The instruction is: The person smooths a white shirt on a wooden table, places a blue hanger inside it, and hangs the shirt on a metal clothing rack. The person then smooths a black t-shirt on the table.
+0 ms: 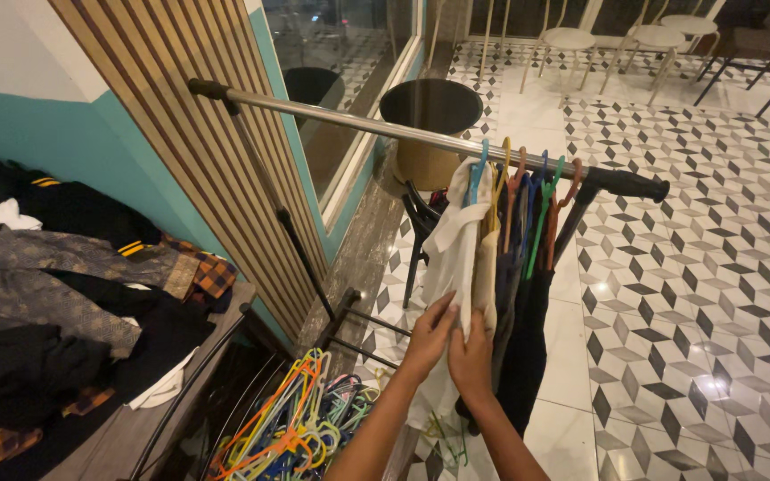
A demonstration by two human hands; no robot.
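Note:
A white garment (449, 240) hangs on a blue hanger (477, 176) from a metal clothes rail (376, 126). My left hand (430, 334) and my right hand (471, 356) both pinch its front edge at about mid-height. Right beside it on the rail hang several more garments, cream, grey and black (523, 338), on coloured plastic hangers (541, 200). The lower part of the white garment is hidden behind my forearms.
A heap of dark and patterned clothes (55, 303) lies on a bench at the left. A basket of loose coloured hangers (291, 428) sits on the floor below. A round black bin (430, 107), a slatted wall, and chairs (572, 40) on the patterned tile floor stand beyond.

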